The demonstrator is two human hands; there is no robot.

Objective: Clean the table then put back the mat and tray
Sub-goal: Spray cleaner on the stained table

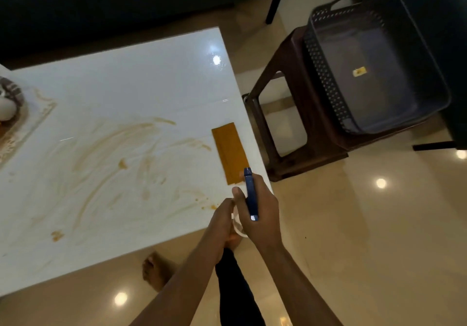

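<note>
The step in hand looks like getting the spray bottle [240,222] ready to wet the stained surface [141,93]. To do it well, the nozzle should point away from the body and toward the brown smears [113,146] in the middle of the top, not at the floor [353,224] beyond the near corner where the hands now are. A light mist over the streaks and the small dried blobs should do, and the folded orange cloth [228,152], lying just beside the right edge of the surface, is close enough to pick up straight after.

The right hand [262,214] hangs over the near right corner, fingers curled round the dark blue spray head [250,194], thumb on the inner side. The left hand [222,222] comes up beside it and wraps the clear body of the bottle from the left; its fingertips are hidden, so I cannot tell whether it twists or only steadies. Both forearms reach forward from the bottom of the view, close together.

The tray [379,113], a dark perforated one, rests on a brown stool [285,113] to the right, well apart from the surface. A lace-edged mat [15,133] shows at the left border, with something round on it.
</note>
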